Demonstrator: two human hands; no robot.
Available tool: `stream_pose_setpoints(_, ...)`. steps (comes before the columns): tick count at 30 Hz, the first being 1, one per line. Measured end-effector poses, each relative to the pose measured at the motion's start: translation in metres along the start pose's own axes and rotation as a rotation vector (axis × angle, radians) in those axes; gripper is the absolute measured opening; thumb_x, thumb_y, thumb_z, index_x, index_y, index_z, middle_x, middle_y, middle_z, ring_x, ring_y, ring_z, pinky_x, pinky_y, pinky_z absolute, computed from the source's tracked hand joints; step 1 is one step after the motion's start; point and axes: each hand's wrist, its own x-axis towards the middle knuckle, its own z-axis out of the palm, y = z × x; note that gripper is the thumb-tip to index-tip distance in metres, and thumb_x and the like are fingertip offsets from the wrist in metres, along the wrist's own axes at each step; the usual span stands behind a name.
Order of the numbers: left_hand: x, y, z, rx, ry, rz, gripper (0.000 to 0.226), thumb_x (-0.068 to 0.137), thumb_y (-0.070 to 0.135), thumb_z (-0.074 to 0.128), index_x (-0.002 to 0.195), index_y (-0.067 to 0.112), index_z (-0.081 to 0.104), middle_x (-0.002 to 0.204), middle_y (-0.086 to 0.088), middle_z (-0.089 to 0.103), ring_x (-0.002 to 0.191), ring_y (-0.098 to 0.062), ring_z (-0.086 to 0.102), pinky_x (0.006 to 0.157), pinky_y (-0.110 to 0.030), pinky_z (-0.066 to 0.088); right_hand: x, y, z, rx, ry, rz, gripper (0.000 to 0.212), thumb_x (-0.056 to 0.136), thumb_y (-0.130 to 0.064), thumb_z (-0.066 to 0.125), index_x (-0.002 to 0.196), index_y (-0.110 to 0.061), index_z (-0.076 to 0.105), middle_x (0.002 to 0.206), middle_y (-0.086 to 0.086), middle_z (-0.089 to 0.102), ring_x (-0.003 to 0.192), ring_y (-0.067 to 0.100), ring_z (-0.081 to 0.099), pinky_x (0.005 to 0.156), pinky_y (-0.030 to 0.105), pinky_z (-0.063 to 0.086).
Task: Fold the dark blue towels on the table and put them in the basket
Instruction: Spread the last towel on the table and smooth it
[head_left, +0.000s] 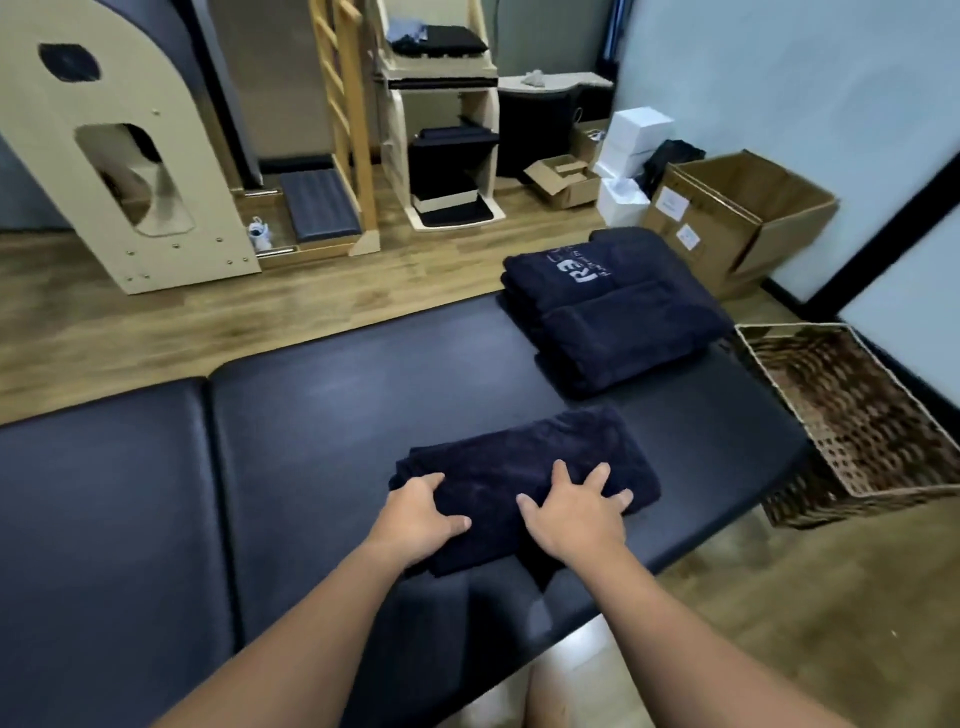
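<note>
Both hands: left hand (422, 512) and right hand (577, 514) flat, fingers spread, pressing folded towel (524, 467), gripping nothing.
Basket (852, 499): to the right, right hand nearer.
Towel axis: left-right.

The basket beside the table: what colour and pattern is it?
Brown woven wicker basket with a paler rim, seen in the head view.

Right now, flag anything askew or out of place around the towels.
Nothing stands out. Both hands, left hand and right hand, rest on a folded towel; the towel stack sits fairly square, and the basket stands upright beside the table.
</note>
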Motion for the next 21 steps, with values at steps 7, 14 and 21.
stream_pose_setpoints(7, 0.043, 0.094, 0.094, -0.014, 0.04, -0.001, 0.085, 0.077, 0.032, 0.084, 0.151, 0.017, 0.045, 0.142, 0.0, 0.058, 0.13, -0.019, 0.055, 0.109, -0.036, 0.047, 0.089, 0.102, -0.049, 0.016, 0.008, 0.004, 0.086, 0.091, -0.071, 0.041, 0.159, -0.029, 0.011, 0.163, 0.028, -0.01, 0.143, 0.062, -0.008, 0.118, 0.06, 0.009)
stream_pose_setpoints(14, 0.085, 0.172, 0.161, -0.016, 0.04, 0.007, 0.085, 0.078, 0.031, 0.085, 0.151, 0.016, 0.044, 0.143, 0.0, 0.058, 0.131, -0.018, 0.054, 0.109, -0.036, 0.047, 0.167, 0.175, -0.099, 0.089, -0.01, 0.003, 0.085, 0.091, -0.066, 0.049, 0.159, -0.031, 0.012, 0.164, 0.023, -0.015, 0.143, 0.062, -0.012, 0.119, 0.058, 0.008)
stream_pose_setpoints(21, 0.114, 0.214, 0.193, -0.004, -0.018, 0.043, 0.081, 0.087, 0.03, 0.078, 0.155, 0.017, 0.036, 0.146, 0.001, 0.054, 0.134, -0.016, 0.05, 0.104, -0.018, 0.04, 0.218, 0.215, -0.12, 0.184, 0.002, -0.042, 0.088, 0.088, -0.066, 0.052, 0.159, -0.035, 0.011, 0.165, 0.015, -0.019, 0.146, 0.051, -0.023, 0.12, 0.055, 0.007)
